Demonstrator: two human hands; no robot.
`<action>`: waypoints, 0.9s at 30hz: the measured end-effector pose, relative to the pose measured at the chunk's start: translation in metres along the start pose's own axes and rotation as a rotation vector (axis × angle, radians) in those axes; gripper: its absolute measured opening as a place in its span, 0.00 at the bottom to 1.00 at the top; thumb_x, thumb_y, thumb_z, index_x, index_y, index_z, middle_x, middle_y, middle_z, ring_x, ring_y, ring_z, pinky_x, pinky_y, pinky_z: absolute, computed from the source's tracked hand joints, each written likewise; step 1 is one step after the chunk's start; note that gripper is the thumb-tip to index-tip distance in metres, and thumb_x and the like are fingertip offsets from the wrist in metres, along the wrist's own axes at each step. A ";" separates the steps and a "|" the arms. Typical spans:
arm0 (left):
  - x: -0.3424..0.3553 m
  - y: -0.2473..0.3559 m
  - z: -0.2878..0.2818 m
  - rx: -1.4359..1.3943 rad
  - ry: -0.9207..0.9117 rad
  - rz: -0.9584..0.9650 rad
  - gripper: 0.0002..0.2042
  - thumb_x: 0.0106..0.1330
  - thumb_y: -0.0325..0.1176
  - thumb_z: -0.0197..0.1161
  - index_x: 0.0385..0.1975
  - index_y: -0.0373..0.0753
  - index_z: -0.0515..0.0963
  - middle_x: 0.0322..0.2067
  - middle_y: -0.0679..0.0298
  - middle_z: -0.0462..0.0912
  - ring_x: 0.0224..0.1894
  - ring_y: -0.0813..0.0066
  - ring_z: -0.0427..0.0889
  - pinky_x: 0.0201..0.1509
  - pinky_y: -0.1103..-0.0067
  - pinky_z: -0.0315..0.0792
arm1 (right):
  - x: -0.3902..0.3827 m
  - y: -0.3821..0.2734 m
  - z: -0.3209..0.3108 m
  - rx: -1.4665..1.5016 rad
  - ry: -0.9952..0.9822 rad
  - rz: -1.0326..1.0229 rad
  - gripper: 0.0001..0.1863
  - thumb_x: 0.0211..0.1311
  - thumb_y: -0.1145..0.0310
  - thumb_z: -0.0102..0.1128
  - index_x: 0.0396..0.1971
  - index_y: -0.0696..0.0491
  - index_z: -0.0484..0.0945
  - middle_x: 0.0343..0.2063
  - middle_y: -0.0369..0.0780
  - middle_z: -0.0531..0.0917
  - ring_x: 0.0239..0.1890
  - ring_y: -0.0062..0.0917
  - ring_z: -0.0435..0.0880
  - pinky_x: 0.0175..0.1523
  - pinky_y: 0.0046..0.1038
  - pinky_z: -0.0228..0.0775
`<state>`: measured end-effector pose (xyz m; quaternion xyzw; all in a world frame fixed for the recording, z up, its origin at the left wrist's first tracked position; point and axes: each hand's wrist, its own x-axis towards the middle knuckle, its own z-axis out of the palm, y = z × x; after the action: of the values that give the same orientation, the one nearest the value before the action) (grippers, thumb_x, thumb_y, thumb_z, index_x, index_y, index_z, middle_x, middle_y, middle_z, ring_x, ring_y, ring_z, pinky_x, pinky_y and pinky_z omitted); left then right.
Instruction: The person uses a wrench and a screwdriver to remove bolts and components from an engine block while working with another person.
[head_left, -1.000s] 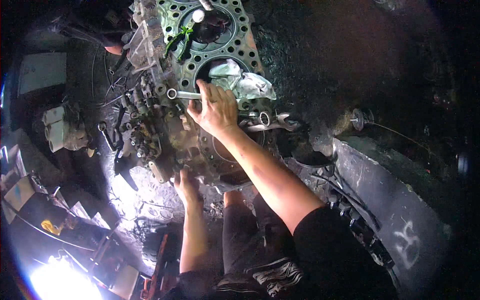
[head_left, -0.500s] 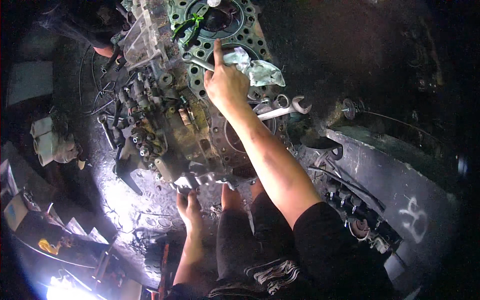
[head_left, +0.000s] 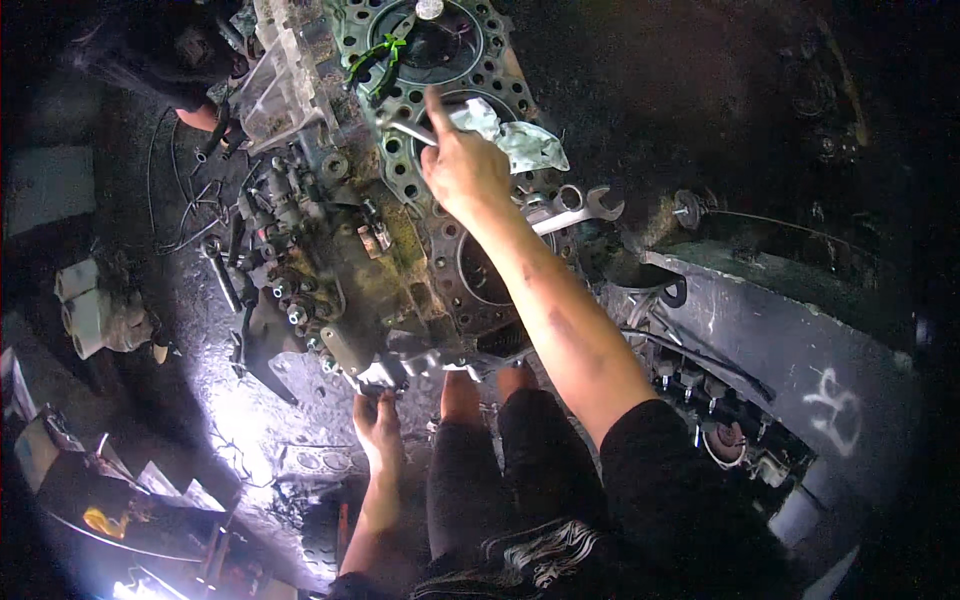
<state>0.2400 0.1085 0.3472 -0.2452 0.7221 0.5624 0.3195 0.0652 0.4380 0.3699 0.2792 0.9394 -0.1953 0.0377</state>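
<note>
An engine block (head_left: 410, 290) with a holed gasket (head_left: 490, 85) around round bores lies below me. My right hand (head_left: 465, 170), index finger extended along the gasket, has its other fingers on a silver spanner (head_left: 408, 130) over the middle bore. Just right of it is a crumpled white cloth (head_left: 530, 142). My left hand (head_left: 378, 430) is at the block's near lower edge, fingers curled on something I cannot make out. Green-handled pliers (head_left: 382, 65) rest by the upper bore. Larger spanners (head_left: 600, 205) lie beside my right wrist, right of the block's grimy injection-pump assembly (head_left: 300, 250).
Another person's bare skin and dark clothing (head_left: 200, 115) show at upper left, near cables and loose tools (head_left: 215, 260). Wrapped rolls (head_left: 85, 310) lie at left. A grey panel (head_left: 770, 350) and a dark engine part (head_left: 740, 440) are at right. A bright lamp glows at lower left.
My right hand has moved up the gasket with the spanner, and its index finger has straightened. My left hand stays at the lower edge. The whole view has shifted slightly.
</note>
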 end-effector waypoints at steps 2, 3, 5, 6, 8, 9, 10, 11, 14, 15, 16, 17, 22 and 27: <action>-0.001 0.002 0.003 0.005 -0.019 -0.015 0.08 0.67 0.33 0.60 0.40 0.36 0.75 0.28 0.74 0.73 0.27 0.87 0.64 0.29 0.85 0.58 | -0.001 0.000 0.007 -0.056 0.002 -0.086 0.43 0.62 0.61 0.56 0.73 0.42 0.43 0.20 0.46 0.82 0.21 0.37 0.83 0.30 0.38 0.78; -0.002 0.004 0.003 0.011 -0.029 -0.030 0.08 0.68 0.33 0.60 0.41 0.35 0.75 0.29 0.73 0.74 0.29 0.86 0.66 0.31 0.85 0.61 | -0.001 -0.001 0.006 -0.055 0.003 -0.085 0.43 0.62 0.61 0.56 0.73 0.42 0.43 0.20 0.46 0.82 0.21 0.37 0.83 0.30 0.38 0.78; 0.001 -0.004 0.005 -0.001 -0.036 0.024 0.09 0.68 0.32 0.60 0.41 0.35 0.75 0.31 0.71 0.75 0.32 0.84 0.68 0.36 0.84 0.64 | 0.000 -0.002 0.004 -0.007 -0.026 -0.035 0.45 0.62 0.61 0.57 0.73 0.48 0.40 0.21 0.47 0.83 0.22 0.38 0.84 0.32 0.37 0.79; -0.001 0.000 0.010 -0.012 -0.050 0.075 0.09 0.68 0.32 0.60 0.42 0.34 0.75 0.33 0.70 0.76 0.35 0.82 0.71 0.41 0.83 0.66 | 0.002 -0.001 -0.003 0.039 -0.075 0.102 0.47 0.61 0.61 0.57 0.72 0.55 0.37 0.22 0.48 0.83 0.23 0.39 0.84 0.32 0.38 0.79; -0.013 0.024 0.022 -0.010 -0.079 0.077 0.10 0.67 0.31 0.60 0.43 0.34 0.74 0.35 0.69 0.77 0.38 0.80 0.71 0.44 0.82 0.67 | 0.003 0.004 -0.004 0.055 -0.041 0.110 0.47 0.59 0.64 0.58 0.71 0.59 0.39 0.22 0.49 0.83 0.24 0.40 0.85 0.32 0.38 0.79; -0.017 0.039 0.029 -0.013 -0.103 0.077 0.10 0.67 0.31 0.60 0.44 0.33 0.74 0.36 0.68 0.78 0.40 0.79 0.72 0.48 0.81 0.67 | 0.002 0.004 -0.006 0.068 -0.012 0.112 0.47 0.56 0.67 0.59 0.70 0.63 0.41 0.22 0.50 0.83 0.24 0.40 0.85 0.31 0.38 0.79; -0.016 0.045 0.033 -0.010 -0.106 0.078 0.10 0.67 0.31 0.60 0.44 0.33 0.74 0.36 0.68 0.78 0.40 0.79 0.72 0.48 0.81 0.67 | -0.001 0.005 -0.008 0.064 0.036 0.073 0.41 0.58 0.67 0.58 0.69 0.61 0.49 0.21 0.48 0.83 0.22 0.40 0.84 0.31 0.38 0.79; -0.014 0.048 0.036 -0.018 -0.108 0.117 0.11 0.67 0.31 0.61 0.45 0.33 0.74 0.36 0.67 0.78 0.39 0.79 0.73 0.47 0.81 0.68 | -0.006 -0.001 -0.012 0.069 0.031 0.062 0.41 0.58 0.67 0.58 0.69 0.61 0.49 0.21 0.48 0.83 0.22 0.40 0.84 0.31 0.38 0.79; -0.011 0.090 0.065 0.018 -0.127 0.241 0.13 0.65 0.30 0.62 0.46 0.32 0.74 0.35 0.65 0.79 0.38 0.77 0.74 0.45 0.80 0.69 | -0.036 -0.014 -0.038 0.438 -0.129 -0.122 0.21 0.66 0.70 0.53 0.57 0.59 0.71 0.19 0.40 0.80 0.15 0.23 0.75 0.22 0.27 0.70; -0.010 0.108 0.078 0.068 -0.121 0.327 0.14 0.64 0.30 0.64 0.46 0.32 0.74 0.35 0.63 0.80 0.37 0.76 0.75 0.44 0.80 0.70 | -0.050 -0.015 -0.038 0.571 0.075 -0.252 0.16 0.65 0.72 0.54 0.52 0.58 0.76 0.21 0.38 0.80 0.17 0.20 0.74 0.24 0.24 0.67; -0.004 0.120 0.090 0.108 -0.067 0.322 0.14 0.63 0.31 0.64 0.45 0.32 0.74 0.35 0.62 0.81 0.36 0.76 0.76 0.43 0.79 0.71 | -0.063 -0.018 -0.047 0.725 0.096 -0.251 0.14 0.65 0.73 0.55 0.50 0.57 0.77 0.22 0.38 0.80 0.19 0.18 0.74 0.25 0.23 0.67; 0.003 0.131 0.101 0.150 -0.012 0.315 0.14 0.62 0.31 0.65 0.45 0.33 0.74 0.35 0.61 0.82 0.35 0.76 0.77 0.41 0.78 0.72 | -0.078 -0.019 -0.056 0.879 0.115 -0.247 0.12 0.64 0.74 0.56 0.47 0.57 0.78 0.22 0.37 0.79 0.21 0.16 0.73 0.27 0.22 0.66; 0.036 0.197 0.152 0.368 0.061 0.637 0.22 0.62 0.42 0.66 0.44 0.27 0.74 0.38 0.44 0.82 0.39 0.63 0.82 0.43 0.71 0.74 | -0.148 0.009 -0.077 0.891 0.162 -0.106 0.05 0.64 0.71 0.60 0.36 0.56 0.75 0.21 0.35 0.75 0.23 0.18 0.73 0.29 0.23 0.65; 0.010 0.160 0.146 0.118 -0.407 0.223 0.19 0.68 0.41 0.58 0.50 0.32 0.74 0.38 0.55 0.83 0.42 0.71 0.80 0.47 0.72 0.72 | -0.185 0.039 -0.087 1.371 -0.162 0.313 0.18 0.74 0.55 0.45 0.37 0.55 0.76 0.24 0.31 0.75 0.24 0.13 0.70 0.28 0.18 0.61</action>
<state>0.1462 0.2892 0.4205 -0.0264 0.6972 0.5889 0.4080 0.2454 0.4072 0.4695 0.3562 0.5481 -0.7552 -0.0490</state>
